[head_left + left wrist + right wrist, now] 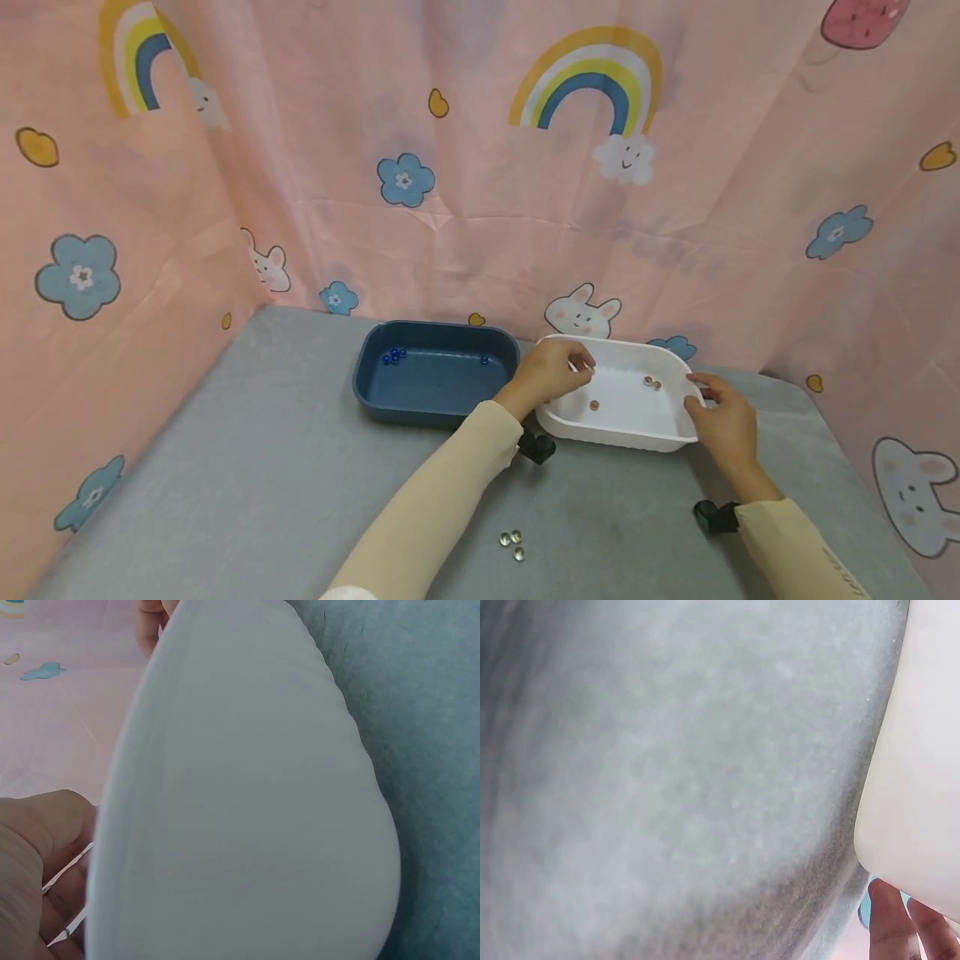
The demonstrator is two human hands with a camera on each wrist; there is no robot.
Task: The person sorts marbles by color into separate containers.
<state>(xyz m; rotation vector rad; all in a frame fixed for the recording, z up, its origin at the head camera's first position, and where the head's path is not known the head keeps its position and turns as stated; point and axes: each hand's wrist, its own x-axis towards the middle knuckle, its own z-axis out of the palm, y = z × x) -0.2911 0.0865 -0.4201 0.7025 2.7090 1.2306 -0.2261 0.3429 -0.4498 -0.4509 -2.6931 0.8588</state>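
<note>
My left hand [547, 372] reaches over the left end of a white tray [618, 435] and pinches a small amber-clear glass bead [591, 371] between its fingertips. On the tray's floor lie a pair of similar beads [652, 383] and a single bead [594, 405]. At the right end, my right hand [731, 425] grips the tray's rim with its thumb and fingers. The left wrist view is mostly filled by the tray's outer wall [247, 787], with part of the left hand [37, 870] at its edge. Fingers [891, 922] of the right hand touch the tray in the right wrist view.
Left of the white tray stands a dark blue tray [420, 415] with several blue beads [392, 357] inside. Three clear, gold-tinted beads [516, 537] lie on the grey tabletop [300, 467] near the front. A pink printed curtain [480, 250] hangs behind and at both sides.
</note>
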